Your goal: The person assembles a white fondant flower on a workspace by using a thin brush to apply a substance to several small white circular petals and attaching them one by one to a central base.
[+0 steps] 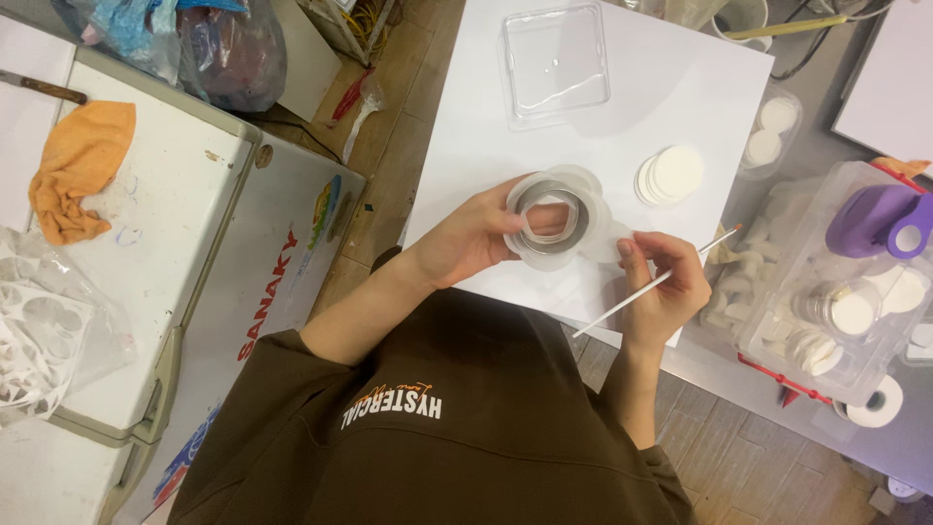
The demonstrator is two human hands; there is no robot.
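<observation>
While gripping the ring at frame centre over the white desk, left hand fingers curled around it. Right hand fingers pinching a thin stick just beside; likely mid-assembly, next calling for careful tip placement inside.

I have one view only, from the camera on the person's head. It looks steeply down, close over the chest and both forearms, onto the white board. The frame's top edge lies farthest from the body; no second view shares the scene.
</observation>
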